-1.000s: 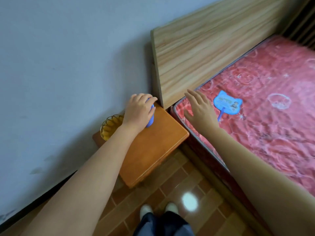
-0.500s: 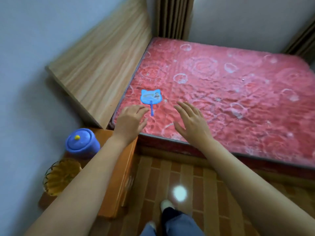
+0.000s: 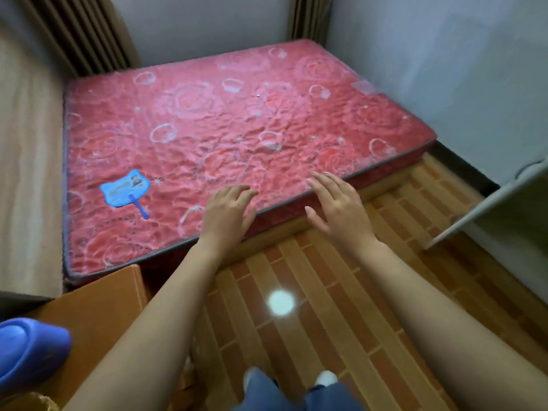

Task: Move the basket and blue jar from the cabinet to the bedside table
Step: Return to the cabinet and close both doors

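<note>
The blue jar [image 3: 28, 348] stands on the orange wooden bedside table [image 3: 98, 304] at the bottom left, partly cut off by the frame edge. A sliver of the yellow wire basket [image 3: 32, 403] shows in the bottom left corner beside the jar. My left hand [image 3: 226, 213] hovers over the mattress edge, fingers apart, holding nothing. My right hand [image 3: 338, 207] is also open and empty, just right of it above the bed's near side.
A red patterned mattress [image 3: 237, 129] fills the middle, with a blue cat-shaped hand fan [image 3: 126, 189] on its left part. The wooden headboard [image 3: 26, 173] is at the left. Brown tiled floor [image 3: 326, 292] lies below. A grey door or panel edge [image 3: 489, 203] juts in at right.
My left hand let go of the blue jar on the bedside table and swung right over the mattress. The view turned right, so jar and basket slid to the bottom left corner.
</note>
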The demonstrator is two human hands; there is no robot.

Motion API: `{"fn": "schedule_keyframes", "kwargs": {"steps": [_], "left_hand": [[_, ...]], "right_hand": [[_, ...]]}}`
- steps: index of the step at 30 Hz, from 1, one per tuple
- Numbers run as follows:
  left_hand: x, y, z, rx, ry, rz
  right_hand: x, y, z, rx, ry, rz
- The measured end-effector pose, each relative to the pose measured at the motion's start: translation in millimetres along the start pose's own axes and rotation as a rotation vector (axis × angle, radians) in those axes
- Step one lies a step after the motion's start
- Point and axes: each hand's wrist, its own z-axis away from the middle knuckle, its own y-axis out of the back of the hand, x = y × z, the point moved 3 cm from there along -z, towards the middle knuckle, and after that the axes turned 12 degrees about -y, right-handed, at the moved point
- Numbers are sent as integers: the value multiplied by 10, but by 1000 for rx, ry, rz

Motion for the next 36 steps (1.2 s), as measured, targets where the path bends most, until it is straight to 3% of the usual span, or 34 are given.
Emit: {"fn": "schedule_keyframes", "kwargs": {"steps": [16,28,36], "left_hand": [[3027,-1105,-870,-106,-460,217],[4738,-1505,-1175,-172,-786,300],[5389,-1667,-1394,-205,-943,377]], "right_hand": [[2379,1242,2214,94,-556,131],[3191,1779,3474,186,-930,185],[3421,2029,3833,238,-1110,266]]}}
